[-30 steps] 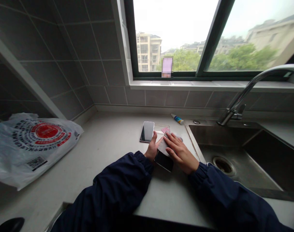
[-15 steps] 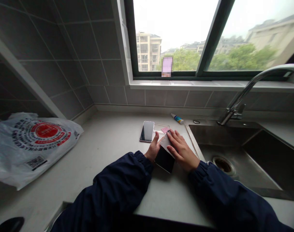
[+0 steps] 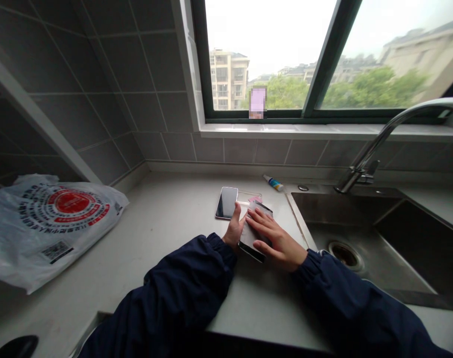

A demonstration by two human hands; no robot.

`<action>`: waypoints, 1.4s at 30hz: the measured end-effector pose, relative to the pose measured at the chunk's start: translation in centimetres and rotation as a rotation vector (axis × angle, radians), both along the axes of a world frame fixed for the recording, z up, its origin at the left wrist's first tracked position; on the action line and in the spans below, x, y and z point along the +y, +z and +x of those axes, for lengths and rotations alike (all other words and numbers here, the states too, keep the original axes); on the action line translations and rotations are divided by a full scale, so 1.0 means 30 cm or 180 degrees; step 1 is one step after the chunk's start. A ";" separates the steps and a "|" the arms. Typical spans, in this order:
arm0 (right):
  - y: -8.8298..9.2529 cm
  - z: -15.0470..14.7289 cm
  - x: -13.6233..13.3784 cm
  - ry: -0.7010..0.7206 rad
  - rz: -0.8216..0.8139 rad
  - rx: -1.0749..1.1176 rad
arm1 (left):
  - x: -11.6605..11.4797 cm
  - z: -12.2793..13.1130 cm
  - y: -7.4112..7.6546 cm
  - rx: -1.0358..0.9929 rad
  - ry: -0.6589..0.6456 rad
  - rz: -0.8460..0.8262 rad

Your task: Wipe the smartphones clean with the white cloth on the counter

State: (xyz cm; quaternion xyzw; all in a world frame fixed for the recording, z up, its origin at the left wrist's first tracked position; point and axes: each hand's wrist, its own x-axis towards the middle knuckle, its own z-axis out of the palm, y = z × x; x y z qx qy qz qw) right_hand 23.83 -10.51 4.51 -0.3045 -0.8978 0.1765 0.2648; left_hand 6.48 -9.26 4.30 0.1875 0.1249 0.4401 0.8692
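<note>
My left hand (image 3: 234, 230) grips the left edge of a dark-screened phone (image 3: 252, 250), its thumb pointing up along the side. Over the screen lies a thin pale grey cloth (image 3: 251, 231). My right hand (image 3: 273, 237) presses this cloth down with its fingers stretched across it. Only a dark strip at the far end and one at the near end of the phone show past the cloth. A second phone (image 3: 227, 203) lies on the counter just beyond my left hand. Behind my hands are a small pink piece (image 3: 255, 199) and a clear phone case (image 3: 245, 193), both partly covered.
A small tube with a blue-green label (image 3: 273, 182) lies near the back of the white counter (image 3: 167, 219). At the right are a steel sink (image 3: 364, 268) and a curved tap (image 3: 375, 136). A white plastic bag (image 3: 51, 219) fills the left side.
My right hand has slid the cloth toward me, over the near part of the phone. The phone's far end is now exposed. My left hand keeps its grip with little movement.
</note>
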 end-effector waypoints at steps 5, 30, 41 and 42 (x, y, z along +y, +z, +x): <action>-0.006 -0.001 0.009 -0.0085 0.0005 0.0062 | 0.005 -0.007 -0.002 0.0058 -0.0125 0.0012; -0.012 0.002 0.011 -0.0228 -0.0091 0.0084 | -0.001 -0.004 0.019 -0.0232 -0.0083 -0.0081; 0.039 -0.018 -0.041 0.0767 -0.0236 0.0298 | 0.021 -0.037 -0.002 0.0044 -0.0186 -0.0367; 0.040 -0.021 -0.045 0.0836 -0.0249 0.0321 | 0.016 -0.039 0.001 0.0118 -0.0158 -0.0423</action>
